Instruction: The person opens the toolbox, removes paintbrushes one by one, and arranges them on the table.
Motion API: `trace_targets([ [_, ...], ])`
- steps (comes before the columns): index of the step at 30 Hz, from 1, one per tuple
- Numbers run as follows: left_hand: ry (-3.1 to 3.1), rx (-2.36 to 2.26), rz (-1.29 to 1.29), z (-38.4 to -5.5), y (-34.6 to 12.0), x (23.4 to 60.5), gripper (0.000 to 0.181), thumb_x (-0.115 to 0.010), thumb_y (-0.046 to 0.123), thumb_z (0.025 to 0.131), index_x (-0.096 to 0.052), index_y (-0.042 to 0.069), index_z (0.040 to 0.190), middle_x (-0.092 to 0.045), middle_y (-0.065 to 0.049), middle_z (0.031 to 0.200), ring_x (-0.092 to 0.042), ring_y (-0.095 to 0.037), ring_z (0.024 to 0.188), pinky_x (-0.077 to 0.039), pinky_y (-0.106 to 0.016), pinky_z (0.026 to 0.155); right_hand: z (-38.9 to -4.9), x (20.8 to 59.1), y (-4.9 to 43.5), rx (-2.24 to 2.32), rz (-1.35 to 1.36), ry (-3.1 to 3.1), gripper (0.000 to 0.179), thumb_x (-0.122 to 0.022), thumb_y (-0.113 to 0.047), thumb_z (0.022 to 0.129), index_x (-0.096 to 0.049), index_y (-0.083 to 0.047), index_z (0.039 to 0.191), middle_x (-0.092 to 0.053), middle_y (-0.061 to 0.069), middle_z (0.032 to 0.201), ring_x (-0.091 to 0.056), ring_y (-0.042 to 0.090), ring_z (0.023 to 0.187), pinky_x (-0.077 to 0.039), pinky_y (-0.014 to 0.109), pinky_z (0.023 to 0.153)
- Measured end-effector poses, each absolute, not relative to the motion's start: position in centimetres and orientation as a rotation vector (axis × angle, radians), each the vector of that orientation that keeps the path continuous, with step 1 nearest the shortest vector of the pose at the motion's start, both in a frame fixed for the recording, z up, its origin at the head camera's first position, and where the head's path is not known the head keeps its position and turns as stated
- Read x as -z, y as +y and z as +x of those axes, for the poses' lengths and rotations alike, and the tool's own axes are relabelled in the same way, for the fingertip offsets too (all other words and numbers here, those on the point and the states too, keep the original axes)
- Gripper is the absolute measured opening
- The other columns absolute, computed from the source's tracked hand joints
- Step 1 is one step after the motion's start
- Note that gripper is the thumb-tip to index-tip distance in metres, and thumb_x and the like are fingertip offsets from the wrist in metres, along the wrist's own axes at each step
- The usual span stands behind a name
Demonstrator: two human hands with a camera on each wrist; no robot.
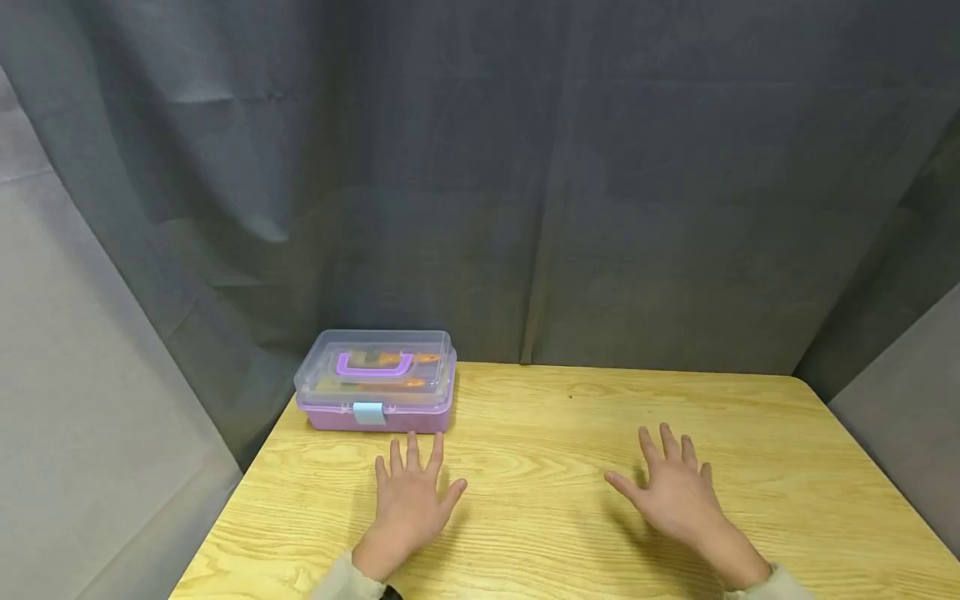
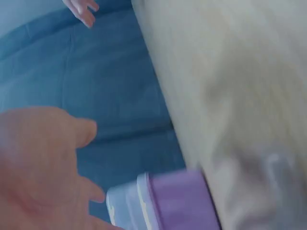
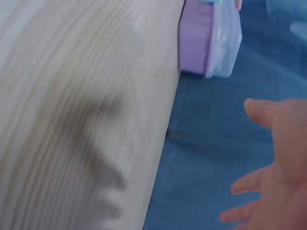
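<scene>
A purple storage box [image 1: 405,419] with a clear lid [image 1: 318,379], a purple handle and a pale blue latch [image 1: 369,413] stands at the back left of the table. Through the lid, brushes with orange handles [image 1: 390,359] show inside. My left hand [image 1: 411,504] hovers over the wood just in front of the box, fingers spread, holding nothing. Farther right, my right hand [image 1: 672,496] is likewise spread above the table with nothing in it. In the right wrist view the box [image 3: 195,38] appears beyond the thumb, well apart from the hand.
The wooden table [image 1: 540,433] carries both the box and the hands' shadows. Behind its far edge hangs a dark grey curtain [image 1: 637,208]. Pale grey cloth panels [image 1: 97,375] flank the left and right sides.
</scene>
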State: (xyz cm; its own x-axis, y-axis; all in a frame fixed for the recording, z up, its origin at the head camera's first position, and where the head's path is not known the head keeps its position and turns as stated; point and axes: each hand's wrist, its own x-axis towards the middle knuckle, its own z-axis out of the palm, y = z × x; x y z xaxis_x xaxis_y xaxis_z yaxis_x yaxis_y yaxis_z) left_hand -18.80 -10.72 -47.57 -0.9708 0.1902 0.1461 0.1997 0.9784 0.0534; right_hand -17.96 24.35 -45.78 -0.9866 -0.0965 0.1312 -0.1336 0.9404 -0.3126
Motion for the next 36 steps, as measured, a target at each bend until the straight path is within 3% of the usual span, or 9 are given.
trace_targets([
  [5, -2.854, 0.204, -0.135, -20.6, -13.7, 46.4, 0.070, -0.036, 0.058, 0.085, -0.024, 0.016, 0.140, -0.031, -0.026, 0.132, -0.031, -0.044, 0.117, -0.023, -0.061, 0.090, -19.0, 45.4, 21.3, -0.619, 0.262, -2.911, 0.086, -0.040, -0.062, 0.081, -0.028, 0.003, 0.135, -0.018, 0.030, 0.136, -0.023, 0.054, 0.115, -0.026, 0.067, 0.082],
  [10, -2.807, 0.257, -0.033, -22.8, -17.4, 45.2, 0.068, -0.036, 0.054, 0.087, -0.028, 0.011, 0.138, -0.033, -0.029, 0.127, -0.036, -0.044, 0.109, -0.029, -0.060, 0.084, -20.1, 45.3, 17.4, -0.694, 0.322, -2.864, 0.073, -0.045, -0.052, 0.085, -0.031, 0.000, 0.134, -0.023, 0.026, 0.136, -0.030, 0.048, 0.115, -0.032, 0.060, 0.085],
  [23, -2.816, 0.474, 0.088, -29.0, -26.2, 42.8, 0.071, -0.024, 0.052, 0.090, -0.018, 0.001, 0.138, -0.012, -0.035, 0.134, -0.020, -0.054, 0.114, -0.022, -0.066, 0.082, -24.7, 44.7, 6.7, -0.923, 0.433, -2.884, 0.064, -0.044, -0.045, 0.088, -0.027, -0.009, 0.138, -0.025, 0.021, 0.137, -0.034, 0.041, 0.117, -0.033, 0.050, 0.092],
  [36, -2.695, 1.163, 0.149, -34.1, -30.7, 43.7, 0.073, -0.031, 0.052, 0.089, -0.006, 0.007, 0.141, -0.014, -0.030, 0.138, -0.016, -0.047, 0.122, -0.017, -0.057, 0.096, -30.0, 44.7, 0.5, -1.156, 0.427, -2.834, 0.068, -0.042, -0.043, 0.089, -0.015, -0.010, 0.142, -0.024, 0.025, 0.137, -0.032, 0.039, 0.119, -0.028, 0.047, 0.096],
])
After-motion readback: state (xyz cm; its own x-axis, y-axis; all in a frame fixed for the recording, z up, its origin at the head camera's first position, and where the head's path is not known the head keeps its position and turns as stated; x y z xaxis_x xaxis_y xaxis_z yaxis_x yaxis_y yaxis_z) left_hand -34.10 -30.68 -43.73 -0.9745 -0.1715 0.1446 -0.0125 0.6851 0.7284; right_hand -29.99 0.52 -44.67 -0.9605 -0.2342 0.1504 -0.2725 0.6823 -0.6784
